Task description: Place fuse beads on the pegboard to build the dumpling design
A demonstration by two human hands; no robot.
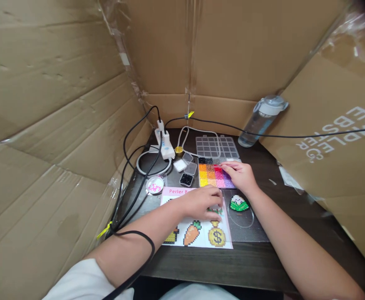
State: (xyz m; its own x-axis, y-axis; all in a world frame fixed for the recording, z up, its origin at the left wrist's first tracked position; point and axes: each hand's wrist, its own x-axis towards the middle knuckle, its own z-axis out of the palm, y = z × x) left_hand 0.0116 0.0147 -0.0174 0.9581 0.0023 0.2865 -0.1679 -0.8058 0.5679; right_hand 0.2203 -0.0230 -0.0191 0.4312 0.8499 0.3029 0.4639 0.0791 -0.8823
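Observation:
My right hand (239, 175) is pinched on thin tweezers (216, 166), whose tip reaches over the red beads in a compartmented bead box (203, 175). My left hand (202, 203) rests over the printed pattern sheet (201, 240), fingers curved with the thumb apart, partly covering one picture. Nothing shows in its grasp. To the right of the sheet, a green and white bead figure (239, 203) lies on a clear pegboard (254, 233). Left of the bead box are a small box of black beads (186, 179) and a round dish (154, 185) with pink beads.
A white power strip (165, 143) with looping cables stands at the back left. A black cable (143, 234) crosses my left forearm. Behind the bead box lies its clear lid (216, 146). A water bottle (260, 121) leans at the back right. Cardboard walls (232, 54) surround the table.

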